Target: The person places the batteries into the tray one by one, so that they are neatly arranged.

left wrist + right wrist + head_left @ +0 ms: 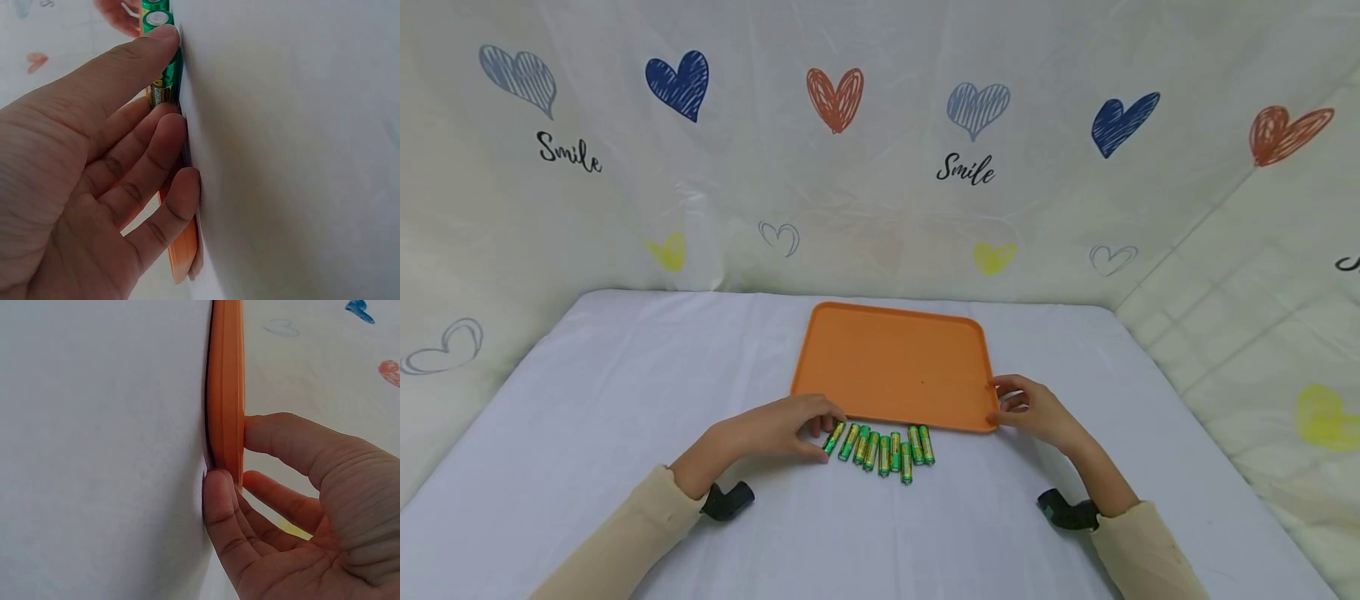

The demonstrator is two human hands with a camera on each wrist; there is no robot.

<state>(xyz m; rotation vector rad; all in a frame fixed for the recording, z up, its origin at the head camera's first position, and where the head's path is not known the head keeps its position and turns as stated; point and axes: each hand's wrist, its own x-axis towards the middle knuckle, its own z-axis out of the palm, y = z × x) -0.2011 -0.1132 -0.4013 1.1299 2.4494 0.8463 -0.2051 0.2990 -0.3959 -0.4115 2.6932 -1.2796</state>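
Note:
Several green-and-yellow batteries (884, 455) lie in an uneven row along the near edge of an orange tray (895, 364). At the row's left end, my left hand (786, 427) pinches the outermost battery (833, 437) between thumb and fingers. The left wrist view shows the thumb lying over a green battery (167, 70), with the other fingers curled near the cloth. My right hand (1033, 410) grips the tray's right side near its front corner. In the right wrist view the thumb lies against the orange rim (226, 381) and the fingers reach around its underside.
A white cloth (685, 350) covers the table. Behind it hangs a pale curtain (880, 192) printed with hearts and the word "Smile". Each wrist carries a black camera, the left one (728, 502) and the right one (1067, 510) both close to the cloth.

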